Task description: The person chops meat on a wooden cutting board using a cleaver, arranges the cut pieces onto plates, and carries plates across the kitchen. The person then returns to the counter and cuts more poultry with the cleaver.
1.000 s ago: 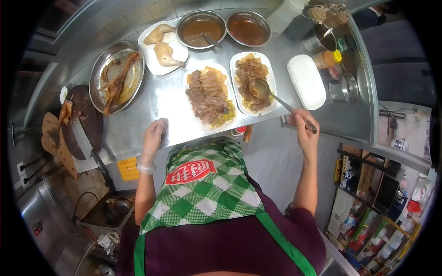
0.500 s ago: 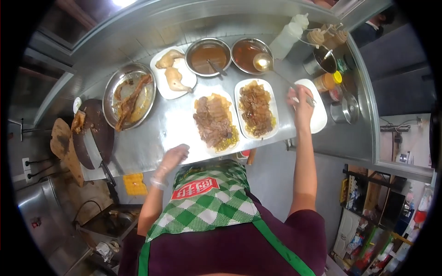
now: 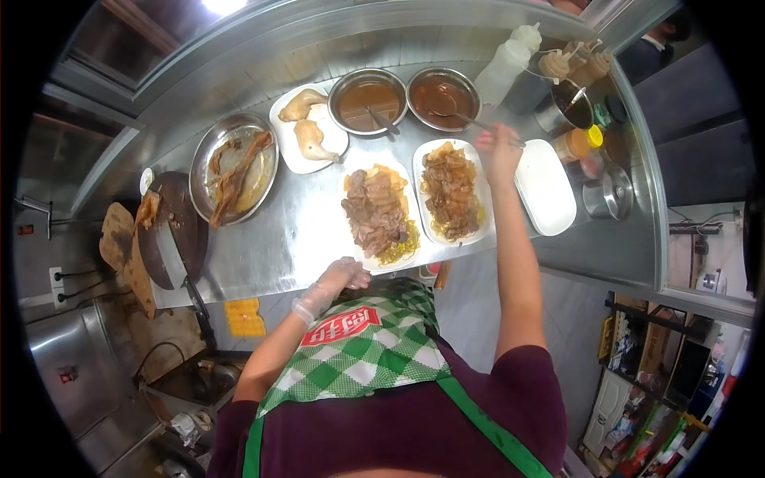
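My right hand (image 3: 501, 150) is closed around the handle of a ladle (image 3: 472, 120). The ladle's round head lies in the reddish-brown sauce of a steel bowl (image 3: 443, 73). Below that bowl, a white tray (image 3: 487, 229) carries sliced brown meat over noodle-like food. To its left, another tray holds similar sliced meat (image 3: 373, 203) with yellow-green shreds. My left hand (image 3: 343, 276), in a clear plastic glove, is at the counter's front edge, close to that left tray; its fingers are loosely bent and hold nothing visible.
A bare white tray (image 3: 546, 187) sits right of my right forearm. At the back are a brown sauce bowl (image 3: 368, 99), poultry legs on a white plate (image 3: 288, 151) and squeeze bottles (image 3: 505, 70). Leftward, a steel dish (image 3: 199, 171) holds meat; a cleaver (image 3: 170, 255) rests on a round chopping board (image 3: 177, 199).
My right hand has moved left and up, and the ladle head has gone from above the bowl's edge into the sauce. My left hand has shifted right along the counter edge.
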A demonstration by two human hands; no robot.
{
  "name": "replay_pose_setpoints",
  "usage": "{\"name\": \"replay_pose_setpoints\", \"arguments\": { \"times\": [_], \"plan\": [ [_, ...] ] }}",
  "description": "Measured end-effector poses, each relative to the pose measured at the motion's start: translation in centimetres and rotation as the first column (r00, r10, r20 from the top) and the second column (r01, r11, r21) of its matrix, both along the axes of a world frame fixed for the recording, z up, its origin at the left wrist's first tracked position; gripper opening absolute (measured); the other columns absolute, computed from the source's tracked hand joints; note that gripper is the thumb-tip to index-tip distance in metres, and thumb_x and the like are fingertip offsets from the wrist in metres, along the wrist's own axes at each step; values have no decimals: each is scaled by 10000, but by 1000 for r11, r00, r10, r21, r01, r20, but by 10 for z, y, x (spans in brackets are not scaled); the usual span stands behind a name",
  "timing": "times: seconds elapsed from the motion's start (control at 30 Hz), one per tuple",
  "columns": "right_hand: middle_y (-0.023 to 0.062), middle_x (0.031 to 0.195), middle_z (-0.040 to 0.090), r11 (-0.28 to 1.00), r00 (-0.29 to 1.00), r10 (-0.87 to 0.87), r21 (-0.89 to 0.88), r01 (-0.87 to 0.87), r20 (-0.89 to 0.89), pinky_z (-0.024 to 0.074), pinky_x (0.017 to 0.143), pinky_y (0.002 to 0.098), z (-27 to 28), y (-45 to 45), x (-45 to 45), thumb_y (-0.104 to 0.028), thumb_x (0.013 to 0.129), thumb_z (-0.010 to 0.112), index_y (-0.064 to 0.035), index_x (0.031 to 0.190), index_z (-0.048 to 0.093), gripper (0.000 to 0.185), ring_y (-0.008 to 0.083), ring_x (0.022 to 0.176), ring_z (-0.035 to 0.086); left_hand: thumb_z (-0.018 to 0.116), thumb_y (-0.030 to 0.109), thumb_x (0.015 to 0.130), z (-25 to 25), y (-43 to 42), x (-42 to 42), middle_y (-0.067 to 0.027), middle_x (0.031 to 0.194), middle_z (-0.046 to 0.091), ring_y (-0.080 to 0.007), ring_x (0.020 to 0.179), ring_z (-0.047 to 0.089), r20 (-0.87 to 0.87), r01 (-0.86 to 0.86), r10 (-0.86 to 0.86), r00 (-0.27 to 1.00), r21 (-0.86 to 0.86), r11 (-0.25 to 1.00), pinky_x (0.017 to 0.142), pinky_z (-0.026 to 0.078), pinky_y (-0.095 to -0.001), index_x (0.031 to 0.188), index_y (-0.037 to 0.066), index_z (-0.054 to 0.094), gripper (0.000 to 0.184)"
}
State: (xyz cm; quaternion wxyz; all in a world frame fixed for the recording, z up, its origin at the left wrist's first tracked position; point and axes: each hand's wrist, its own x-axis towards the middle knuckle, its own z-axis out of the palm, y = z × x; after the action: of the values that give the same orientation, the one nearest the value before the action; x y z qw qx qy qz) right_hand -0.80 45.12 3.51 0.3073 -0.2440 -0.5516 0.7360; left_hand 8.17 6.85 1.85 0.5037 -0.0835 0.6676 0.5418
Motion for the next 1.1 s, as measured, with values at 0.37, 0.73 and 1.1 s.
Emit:
{"name": "replay_pose_setpoints", "arguments": {
  "times": [0.37,0.73,1.1],
  "plan": [
    [189,878,594,998,999,41,54,-40,-21,537,587,283,25,15,33,-203,950,476,47,1053,500,271,200,671,621,444,234,925,-22,-11,-27,-74,767,626,-135,700,589,-171,-26,16,985,-61,998,677,475,-256,940,-11,596,288],
    [178,820,609,992,989,124,-9,-124,80,532,599,301,69,-33,138,-206,941,491,33,1014,532,254,211,646,620,410,238,925,-17,-94,-47,-88,896,660,-122,776,614,-145,-392,403,904,102,914,735,497,-249,1066,-1,612,343],
    [181,830,624,957,940,282,-124,-262,193,531,594,311,58,-112,220,-201,932,512,20,1010,535,235,213,655,619,374,234,945,7,-119,-41,-75,860,657,-125,751,616,-237,-518,506,829,12,855,741,498,-248,1059,-9,606,355]
  ]
}}
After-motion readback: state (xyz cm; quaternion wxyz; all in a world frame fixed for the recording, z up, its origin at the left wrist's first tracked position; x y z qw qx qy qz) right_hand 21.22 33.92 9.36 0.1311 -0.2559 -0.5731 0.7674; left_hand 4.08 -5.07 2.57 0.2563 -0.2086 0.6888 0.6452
